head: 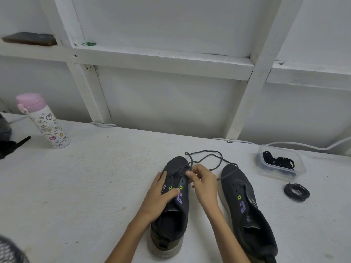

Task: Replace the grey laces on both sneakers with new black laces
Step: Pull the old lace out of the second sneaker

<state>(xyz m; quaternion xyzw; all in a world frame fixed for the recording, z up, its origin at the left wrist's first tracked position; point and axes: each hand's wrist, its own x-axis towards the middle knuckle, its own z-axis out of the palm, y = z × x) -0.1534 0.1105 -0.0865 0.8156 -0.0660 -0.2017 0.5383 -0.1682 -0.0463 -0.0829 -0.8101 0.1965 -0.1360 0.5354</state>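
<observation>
1. Upper left of frame: dark flat object point(28, 38) on a shelf ledge; green rubber bands point(88, 44) further along the ledge.
2. Left of frame: bottle point(43, 120) with a pink lid, upright on the white worktop point(95, 177).
3. Lower centre: first sneaker point(171, 205), dark, toe pointing away, standing on the worktop.
4. Left hand point(161, 192) rests on the first sneaker, fingers spread down its side, thumb across the tongue, gripping nothing.
5. Right hand point(204, 185) pinches the grey lace point(207, 158) between thumb and fingertips, right at the eyelets near the toe.
6. The grey lace loops loose on the worktop beyond the toes; one end crosses the toe of the second sneaker point(247, 211).
7. Second sneaker stands just right of the right hand, parallel to the first.
8. Right of frame: clear plastic container point(302, 168) holding black laces point(279, 161).
9. Coiled black lace point(296, 192) on the worktop, just in front of the container.
</observation>
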